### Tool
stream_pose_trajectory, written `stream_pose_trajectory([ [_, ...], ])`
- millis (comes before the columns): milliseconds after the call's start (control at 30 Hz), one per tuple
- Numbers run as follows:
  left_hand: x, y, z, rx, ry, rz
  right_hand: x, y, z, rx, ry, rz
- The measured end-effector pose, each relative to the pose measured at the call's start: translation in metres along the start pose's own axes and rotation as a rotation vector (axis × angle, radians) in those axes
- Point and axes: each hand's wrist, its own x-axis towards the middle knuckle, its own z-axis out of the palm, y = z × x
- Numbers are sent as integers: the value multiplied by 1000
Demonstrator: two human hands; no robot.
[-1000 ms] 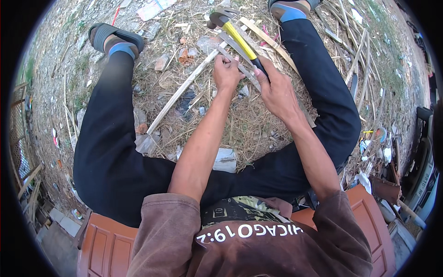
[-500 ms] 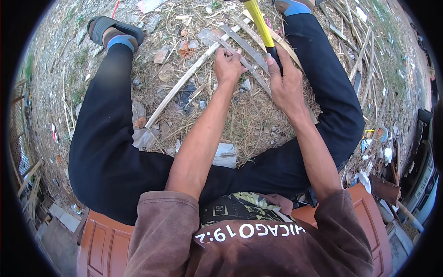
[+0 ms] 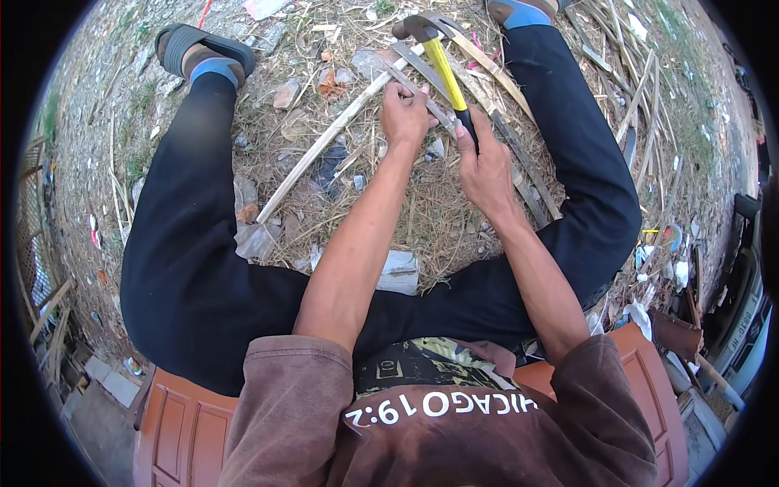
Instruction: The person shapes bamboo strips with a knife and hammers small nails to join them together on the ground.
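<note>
My right hand (image 3: pixel 487 169) is wrapped round the black grip of a claw hammer (image 3: pixel 439 66) with a yellow shaft. The hammer's dark metal head points away from me, low over the wood strips on the ground. Beside it on the left, my left hand (image 3: pixel 405 118) pinches a thin grey wood strip (image 3: pixel 439 113) between its fingers. That strip slants from upper left toward my right thumb; whether the thumb touches it I cannot tell. A long pale wood strip (image 3: pixel 324 146) lies on the ground left of my left hand.
More wood strips (image 3: pixel 527 158) lie beyond and right of my hands, with a pile (image 3: pixel 641 105) past my right leg. Stones (image 3: pixel 286 94), dry grass and scraps cover the ground. My legs (image 3: pixel 187 219) frame the spot. Beneath me is a brown panelled wooden surface (image 3: pixel 182 430).
My right hand has come left and a little nearer to me, bringing the hammer's head into full view. My left hand has hardly moved and keeps its pinch on the strip.
</note>
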Motion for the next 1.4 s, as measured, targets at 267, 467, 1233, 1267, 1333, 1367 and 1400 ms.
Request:
stream_pose_trajectory([
  [267,-16,11,7,55,6,31,-7,27,-12,91,67,234],
  [467,-10,8,5,86,15,43,10,30,-16,100,92,293],
  [1233,3,13,-92,1129,218,642,134,-108,-118,-783,-825,97],
  [1267,6,7,-86,1081,187,646,150,-113,-122,-907,-914,114],
  [1333,5,5,-72,1077,172,634,169,-130,-112,-1142,-1023,175],
  [1367,3,7,-72,1084,177,624,175,-138,-100,-1245,-1050,206],
  [1400,3,9,-73,1106,174,592,176,-148,-89,-1305,-1062,187],
])
